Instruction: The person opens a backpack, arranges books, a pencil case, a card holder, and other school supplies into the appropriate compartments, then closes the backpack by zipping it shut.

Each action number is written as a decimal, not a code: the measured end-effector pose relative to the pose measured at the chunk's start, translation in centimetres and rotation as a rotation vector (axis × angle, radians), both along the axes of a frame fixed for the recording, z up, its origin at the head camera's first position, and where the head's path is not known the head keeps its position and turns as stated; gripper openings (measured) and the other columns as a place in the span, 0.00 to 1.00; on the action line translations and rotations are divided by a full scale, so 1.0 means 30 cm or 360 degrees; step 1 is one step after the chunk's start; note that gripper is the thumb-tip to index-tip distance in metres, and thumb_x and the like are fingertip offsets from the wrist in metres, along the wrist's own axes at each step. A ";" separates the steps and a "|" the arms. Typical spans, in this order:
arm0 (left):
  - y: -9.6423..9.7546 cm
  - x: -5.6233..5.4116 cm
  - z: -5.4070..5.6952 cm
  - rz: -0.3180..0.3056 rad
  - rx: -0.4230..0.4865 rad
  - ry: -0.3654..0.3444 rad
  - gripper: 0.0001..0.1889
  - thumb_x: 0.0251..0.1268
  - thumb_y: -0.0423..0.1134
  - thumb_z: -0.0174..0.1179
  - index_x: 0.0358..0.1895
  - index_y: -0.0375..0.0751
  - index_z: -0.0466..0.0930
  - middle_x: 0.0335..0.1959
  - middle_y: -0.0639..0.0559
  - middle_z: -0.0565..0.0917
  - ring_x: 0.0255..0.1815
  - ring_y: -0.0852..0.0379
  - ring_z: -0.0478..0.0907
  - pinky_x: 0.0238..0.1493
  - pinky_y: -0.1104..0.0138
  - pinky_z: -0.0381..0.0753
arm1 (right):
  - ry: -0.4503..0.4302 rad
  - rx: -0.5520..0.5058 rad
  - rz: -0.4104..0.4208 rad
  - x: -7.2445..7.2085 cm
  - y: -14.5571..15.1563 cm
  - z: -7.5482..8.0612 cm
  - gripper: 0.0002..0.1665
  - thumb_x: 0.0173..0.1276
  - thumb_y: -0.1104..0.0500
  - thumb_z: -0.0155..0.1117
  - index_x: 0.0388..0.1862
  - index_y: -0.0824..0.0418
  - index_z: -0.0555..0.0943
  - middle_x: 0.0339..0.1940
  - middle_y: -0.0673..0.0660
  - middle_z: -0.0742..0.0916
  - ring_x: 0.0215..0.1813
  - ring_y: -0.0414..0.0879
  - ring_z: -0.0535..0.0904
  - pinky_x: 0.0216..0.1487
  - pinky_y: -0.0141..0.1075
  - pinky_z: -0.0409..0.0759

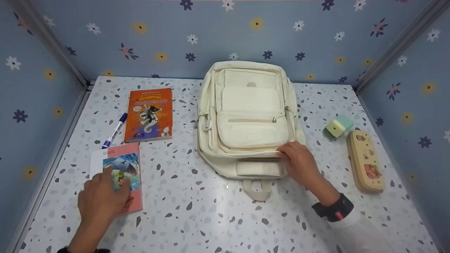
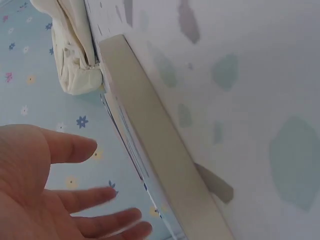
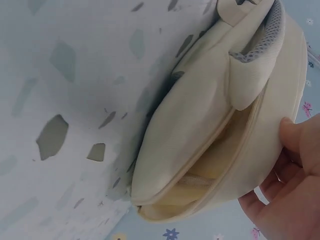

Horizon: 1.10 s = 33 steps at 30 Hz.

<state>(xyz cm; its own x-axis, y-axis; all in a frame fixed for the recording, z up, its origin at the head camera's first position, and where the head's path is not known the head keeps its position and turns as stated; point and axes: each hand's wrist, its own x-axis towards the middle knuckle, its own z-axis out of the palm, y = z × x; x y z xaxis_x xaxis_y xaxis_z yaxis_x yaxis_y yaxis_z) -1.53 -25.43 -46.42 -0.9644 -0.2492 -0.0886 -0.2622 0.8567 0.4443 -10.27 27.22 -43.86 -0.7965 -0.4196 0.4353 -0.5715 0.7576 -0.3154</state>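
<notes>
A cream backpack (image 1: 251, 131) lies flat in the middle of the table. My right hand (image 1: 303, 165) grips the fabric at its near right edge, and in the right wrist view the unzipped opening of the backpack (image 3: 182, 127) gapes beside my curled fingers. On the left, my left hand (image 1: 102, 196) hovers over a pink book (image 1: 135, 198) with a sea picture on its cover. Its fingers are spread and fairly straight in the left wrist view, apart from the book's thick edge (image 2: 145, 120).
An orange book (image 1: 149, 116) and a blue-capped marker (image 1: 115, 130) lie behind the pink book. To the backpack's right are a green and yellow block-shaped item (image 1: 337, 127) and a beige pencil case (image 1: 366, 161). Flowered panels (image 1: 225, 35) enclose the table.
</notes>
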 end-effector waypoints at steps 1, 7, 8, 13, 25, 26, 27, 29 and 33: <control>-0.010 0.001 -0.001 0.0054 -0.0016 -0.0099 0.46 0.71 0.56 0.62 0.75 0.19 0.60 0.62 0.16 0.69 0.57 0.20 0.68 0.50 0.30 0.71 | -0.0003 -0.0020 -0.0012 -0.001 -0.004 0.011 0.04 0.68 0.70 0.71 0.41 0.66 0.86 0.37 0.58 0.87 0.41 0.56 0.82 0.44 0.50 0.79; -0.059 -0.008 -0.010 0.0282 -0.0023 -0.0535 0.69 0.59 0.78 0.57 0.77 0.17 0.42 0.58 0.14 0.59 0.61 0.17 0.58 0.55 0.26 0.65 | -0.0037 -0.0140 -0.0080 -0.009 -0.020 0.071 0.03 0.69 0.70 0.70 0.40 0.67 0.86 0.37 0.59 0.88 0.42 0.56 0.82 0.46 0.50 0.79; -0.064 -0.010 -0.014 0.0295 -0.0026 -0.0572 0.69 0.58 0.79 0.57 0.75 0.15 0.43 0.56 0.15 0.60 0.59 0.17 0.59 0.54 0.27 0.66 | -0.0040 -0.0148 -0.0087 -0.011 -0.020 0.079 0.03 0.70 0.70 0.70 0.40 0.67 0.85 0.37 0.59 0.88 0.43 0.56 0.82 0.46 0.50 0.79; -0.080 -0.014 -0.034 0.0302 -0.0044 -0.0725 0.70 0.54 0.83 0.54 0.68 0.11 0.49 0.48 0.18 0.63 0.53 0.21 0.63 0.49 0.31 0.73 | -0.0096 -0.0158 -0.0122 -0.017 -0.009 0.112 0.03 0.71 0.68 0.69 0.42 0.67 0.85 0.38 0.60 0.87 0.43 0.56 0.82 0.46 0.50 0.79; -0.132 -0.051 -0.026 0.0430 0.0082 -0.0895 0.72 0.45 0.84 0.63 0.65 0.14 0.48 0.44 0.24 0.71 0.48 0.27 0.73 0.49 0.36 0.78 | -0.0152 -0.0197 -0.0140 -0.051 -0.024 0.166 0.05 0.75 0.66 0.66 0.42 0.68 0.86 0.38 0.60 0.87 0.43 0.55 0.82 0.46 0.49 0.79; -0.134 -0.050 -0.028 0.0435 0.0096 -0.0903 0.72 0.45 0.84 0.63 0.65 0.14 0.48 0.44 0.24 0.71 0.48 0.27 0.73 0.50 0.36 0.78 | -0.0145 -0.0201 -0.0133 -0.053 -0.024 0.167 0.05 0.75 0.66 0.66 0.42 0.68 0.86 0.38 0.60 0.87 0.42 0.55 0.82 0.46 0.49 0.79; -0.136 -0.050 -0.030 0.0440 0.0112 -0.0906 0.72 0.45 0.84 0.63 0.64 0.14 0.49 0.44 0.24 0.71 0.48 0.27 0.73 0.50 0.36 0.77 | -0.0132 -0.0206 -0.0122 -0.055 -0.022 0.168 0.05 0.74 0.66 0.66 0.42 0.68 0.86 0.37 0.61 0.87 0.42 0.56 0.82 0.46 0.50 0.79; -0.141 -0.050 -0.034 0.0451 0.0142 -0.0908 0.71 0.45 0.84 0.63 0.63 0.13 0.50 0.44 0.24 0.72 0.47 0.28 0.73 0.50 0.36 0.77 | -0.0103 -0.0210 -0.0102 -0.057 -0.019 0.169 0.04 0.74 0.67 0.67 0.42 0.68 0.86 0.37 0.61 0.87 0.42 0.57 0.82 0.46 0.50 0.79; -0.147 -0.051 -0.039 0.0468 0.0174 -0.0897 0.69 0.44 0.84 0.64 0.59 0.13 0.56 0.40 0.28 0.73 0.44 0.32 0.75 0.45 0.41 0.77 | -0.0076 -0.0203 -0.0094 -0.060 -0.011 0.174 0.04 0.73 0.67 0.67 0.41 0.68 0.86 0.37 0.61 0.88 0.42 0.57 0.82 0.45 0.51 0.79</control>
